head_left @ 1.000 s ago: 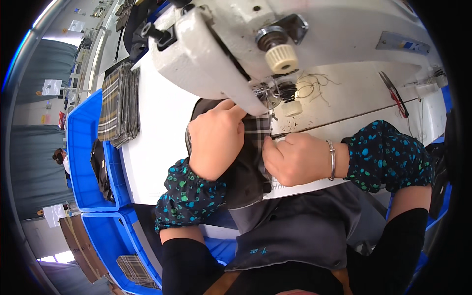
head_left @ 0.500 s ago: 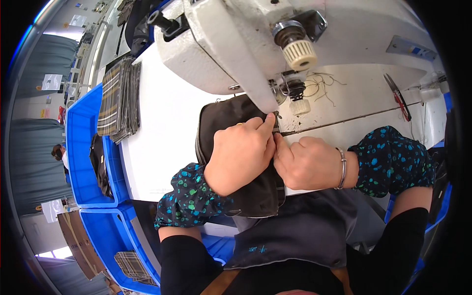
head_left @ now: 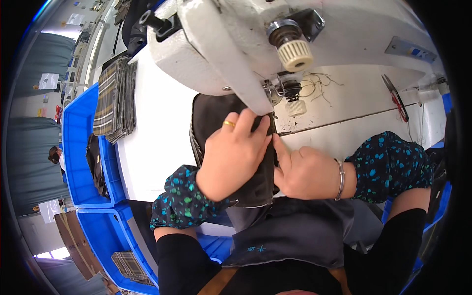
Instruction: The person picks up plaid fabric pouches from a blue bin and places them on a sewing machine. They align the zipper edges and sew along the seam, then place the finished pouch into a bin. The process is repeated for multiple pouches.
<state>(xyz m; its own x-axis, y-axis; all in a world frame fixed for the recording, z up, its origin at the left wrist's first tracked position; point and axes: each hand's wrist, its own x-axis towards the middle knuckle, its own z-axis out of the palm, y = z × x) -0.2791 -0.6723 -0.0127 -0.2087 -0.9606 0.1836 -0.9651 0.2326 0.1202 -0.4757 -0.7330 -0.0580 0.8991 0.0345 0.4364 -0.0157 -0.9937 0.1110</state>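
A dark zippered fabric piece (head_left: 209,112) lies under the head of a white sewing machine (head_left: 216,54), beside the presser foot. My left hand (head_left: 231,162) lies on the fabric with a gold ring on one finger, its bent fingers apart, their tips near the needle area. My right hand (head_left: 307,172), wearing a silver bangle, grips the fabric's right edge, index finger pointing up along it and the other fingers curled. What lies under the fingertips is hidden.
Stacked plaid pieces (head_left: 113,98) sit at the table's left edge, beside an upper blue bin (head_left: 78,172) and a lower one (head_left: 98,236). Red-handled scissors (head_left: 400,105) and loose threads (head_left: 317,86) lie right of the machine. A person (head_left: 56,155) appears at far left.
The plaid strip seen a second ago is covered by dark fabric. My left hand shifted right, then slightly back left, and its fingers spread. My right hand moved slightly right and down.
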